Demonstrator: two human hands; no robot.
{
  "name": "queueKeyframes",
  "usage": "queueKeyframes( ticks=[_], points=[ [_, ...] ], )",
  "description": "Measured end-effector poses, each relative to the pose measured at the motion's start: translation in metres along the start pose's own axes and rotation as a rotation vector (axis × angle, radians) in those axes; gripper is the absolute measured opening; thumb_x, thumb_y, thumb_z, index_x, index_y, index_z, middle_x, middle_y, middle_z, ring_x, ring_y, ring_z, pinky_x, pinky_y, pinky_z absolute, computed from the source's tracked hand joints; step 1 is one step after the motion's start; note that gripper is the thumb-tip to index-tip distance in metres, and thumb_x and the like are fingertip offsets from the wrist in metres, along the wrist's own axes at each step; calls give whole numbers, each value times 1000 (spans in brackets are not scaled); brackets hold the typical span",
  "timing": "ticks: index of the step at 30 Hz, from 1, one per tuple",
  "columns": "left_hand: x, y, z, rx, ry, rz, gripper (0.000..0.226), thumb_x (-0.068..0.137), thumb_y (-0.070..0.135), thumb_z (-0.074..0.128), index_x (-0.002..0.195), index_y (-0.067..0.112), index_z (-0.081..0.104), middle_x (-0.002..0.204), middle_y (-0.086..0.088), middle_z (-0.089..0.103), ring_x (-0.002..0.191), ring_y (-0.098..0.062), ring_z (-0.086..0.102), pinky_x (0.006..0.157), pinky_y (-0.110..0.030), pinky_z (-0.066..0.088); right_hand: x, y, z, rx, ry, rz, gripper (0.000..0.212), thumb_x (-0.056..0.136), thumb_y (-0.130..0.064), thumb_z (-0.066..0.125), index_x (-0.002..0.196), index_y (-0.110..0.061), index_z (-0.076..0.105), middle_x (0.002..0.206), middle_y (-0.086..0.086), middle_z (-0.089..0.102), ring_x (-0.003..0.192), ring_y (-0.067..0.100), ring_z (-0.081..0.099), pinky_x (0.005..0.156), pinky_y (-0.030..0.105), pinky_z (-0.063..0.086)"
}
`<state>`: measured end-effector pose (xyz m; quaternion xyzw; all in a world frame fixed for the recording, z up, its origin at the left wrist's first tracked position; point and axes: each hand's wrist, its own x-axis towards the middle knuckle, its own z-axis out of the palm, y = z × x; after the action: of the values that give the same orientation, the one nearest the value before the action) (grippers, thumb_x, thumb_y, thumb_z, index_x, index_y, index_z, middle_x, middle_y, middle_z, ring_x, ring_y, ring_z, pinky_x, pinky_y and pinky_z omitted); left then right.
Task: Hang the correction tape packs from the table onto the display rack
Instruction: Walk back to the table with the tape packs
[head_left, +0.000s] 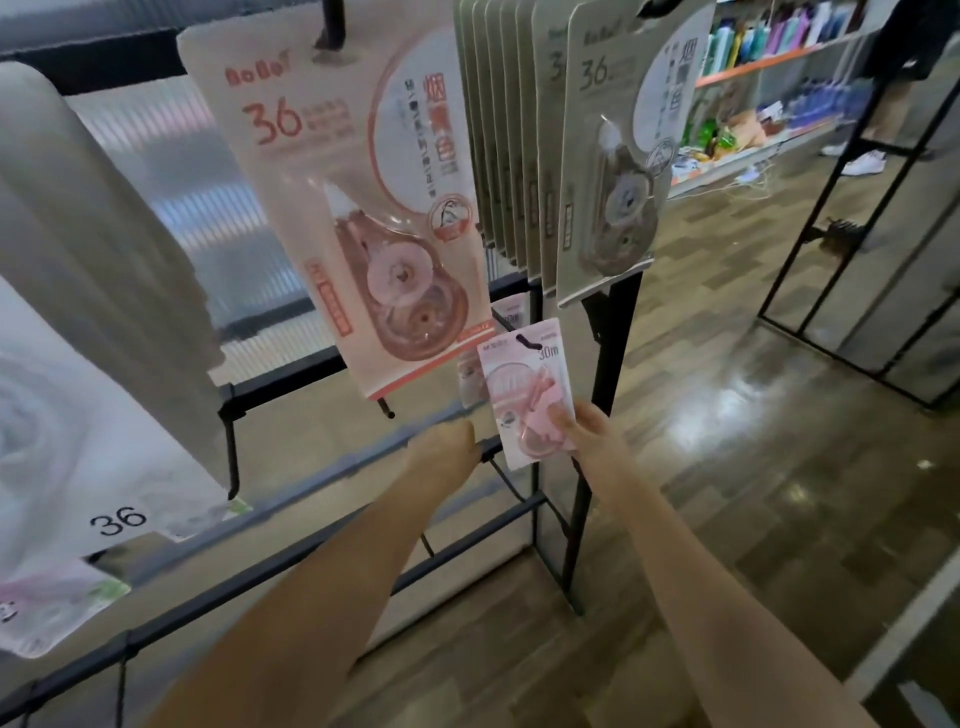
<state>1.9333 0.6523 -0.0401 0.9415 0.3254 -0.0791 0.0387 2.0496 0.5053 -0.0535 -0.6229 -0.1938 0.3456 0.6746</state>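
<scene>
the small pink carded correction tape pack (527, 395), a flat card with a clear blister over a pink dispenser, sits at about five o'clock from the middle of the view, low on the black wire display rack (605, 364). its hang slot at the top is over a black hook (525, 342), so it looks already threaded, or nearly so; the blur makes it hard to say whether the card is seated fully.

the right hand (589, 434) pinches the pack at its lower right corner, thumb across the front of the blister, fingers behind the card. the pack lies at eleven o'clock from that hand, rising up and away from the palm. the left hand (447, 447) is at nine o'clock from the pack, just beside its lower left edge, fingers curled over a black horizontal rail (363, 467) of the rack and gripping it, apparently to steady the frame.

judged from its build, the pack should be light and fairly stiff across the card, yet the thin board would bend if squeezed near the slot. the plastic blister is probably slick, so a hold on the card edge low down, as here, seems safest. above, at twelve o'clock, a large pink "36" correction tape pack (358, 208) hangs, with a row of grey packs (608, 156) at one o'clock.
</scene>
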Motion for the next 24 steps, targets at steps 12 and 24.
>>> queueKeyframes(
  ticks=[12,24],
  points=[
    [-20,-22,4,36,7,-28,30,102,26,41,110,4,60,103,-10,65,93,-24,62,64,-27,39,35,8,34,-220,133,167,41,88,-44,63,114,-12,59,113,7,61,114,29,55,103,37,42],
    [-175,-30,1,118,-63,-283,34,98,28,48,125,8,52,126,-11,54,113,-27,53,83,-34,45,-92,6,114,-1487,-511,-216,35,98,-19,45,130,-6,45,128,12,54,112,26,55,84,31,45]
  ],
)
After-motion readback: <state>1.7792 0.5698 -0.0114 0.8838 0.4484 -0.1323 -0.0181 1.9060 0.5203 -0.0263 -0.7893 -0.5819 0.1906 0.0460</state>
